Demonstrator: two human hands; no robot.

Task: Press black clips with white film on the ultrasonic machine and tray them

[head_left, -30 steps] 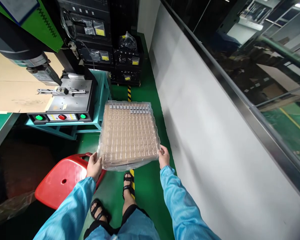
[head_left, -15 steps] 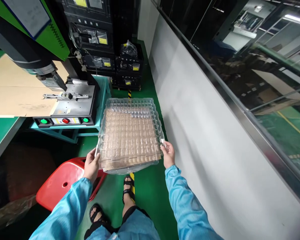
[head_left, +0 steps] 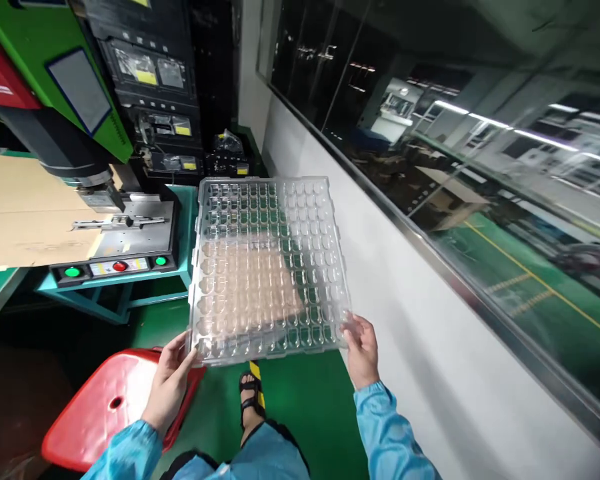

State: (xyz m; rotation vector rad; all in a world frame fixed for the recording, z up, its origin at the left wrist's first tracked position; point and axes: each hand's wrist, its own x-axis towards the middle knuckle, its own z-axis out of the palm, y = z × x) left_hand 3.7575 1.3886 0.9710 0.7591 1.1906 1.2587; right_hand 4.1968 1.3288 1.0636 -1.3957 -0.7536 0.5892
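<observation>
Between my hands is a clear plastic tray [head_left: 310, 253] with rows of small moulded pockets, tilted and raised in front of me. My left hand [head_left: 171, 373] is closed on its near left corner. At the near right corner, my right hand [head_left: 363, 350] pinches the rim between thumb and fingers. Through the plastic I see a brown cardboard surface [head_left: 255, 287] lower down, with green floor and grey wall around it. No parts can be made out in the pockets.
Left stands a green press [head_left: 87, 100] above a metal fixture plate with lit green buttons, on a teal stand [head_left: 183, 227]. A red stool [head_left: 115, 407] is by my left arm. Black bins [head_left: 155, 87] are stacked behind. A low grey wall [head_left: 405, 320] with glass above runs along the right.
The tray has risen toward me and up, apart from the cardboard that filled most of its area before. My hands have moved slightly farther apart. The camera view has turned a little right.
</observation>
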